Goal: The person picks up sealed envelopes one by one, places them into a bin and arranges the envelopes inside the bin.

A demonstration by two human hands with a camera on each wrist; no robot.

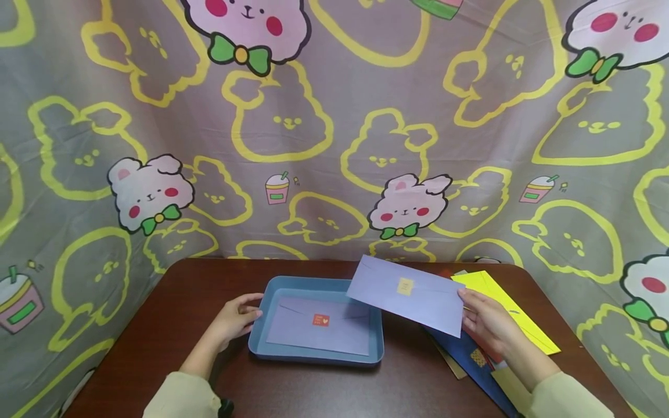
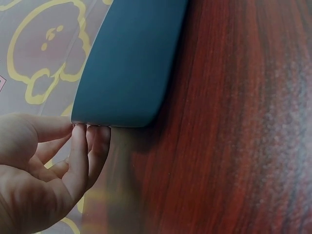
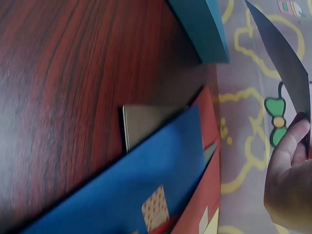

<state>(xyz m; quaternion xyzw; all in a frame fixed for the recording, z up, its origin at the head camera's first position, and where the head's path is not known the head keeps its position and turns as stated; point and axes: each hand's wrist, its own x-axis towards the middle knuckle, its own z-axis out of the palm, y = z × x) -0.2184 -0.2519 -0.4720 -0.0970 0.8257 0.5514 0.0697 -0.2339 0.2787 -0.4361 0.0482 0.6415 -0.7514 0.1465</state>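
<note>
A blue tray [image 1: 313,358] lies on the table, with a lilac envelope [image 1: 300,335] bearing a red heart sticker flat inside it. My left hand [image 1: 232,319] holds the tray's left edge, thumb at the rim and fingertips against the outer wall [image 2: 126,68]. Beyond the tray's right side my right hand [image 1: 488,319] pinches another lilac envelope [image 1: 378,287] by its right end. This one has a yellowish sticker, is raised and tilted, and overlaps the tray's back right corner in the head view. From the right wrist it shows nearly edge-on [image 3: 287,61].
Below my right hand lies a loose pile of envelopes: a dark blue one [image 3: 117,190] with a patterned sticker, red ones [image 3: 200,185] and a brown one [image 3: 146,122]. A bright yellow envelope [image 1: 522,316] lies along the right. Behind the table hangs a cartoon-printed curtain [image 1: 324,174].
</note>
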